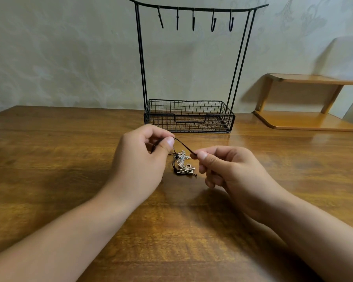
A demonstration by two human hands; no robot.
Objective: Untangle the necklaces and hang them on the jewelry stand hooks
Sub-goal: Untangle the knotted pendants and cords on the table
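A dark necklace cord (182, 146) runs taut between my two hands above the wooden table (49, 159). My left hand (143, 157) pinches one end between thumb and forefinger. My right hand (228, 169) pinches the other end. Below the cord, a tangle of dark cords with a jewelled cross pendant (181, 158) and a gold flower pendant (188, 169) lies on the table between my hands. The black wire jewelry stand (140, 58) rises behind, with several bare hooks (193, 19) on its top bar.
The stand's wire basket base (189, 117) sits just beyond my hands. A small two-tier wooden shelf (306, 119) stands at the back right against the pale wall.
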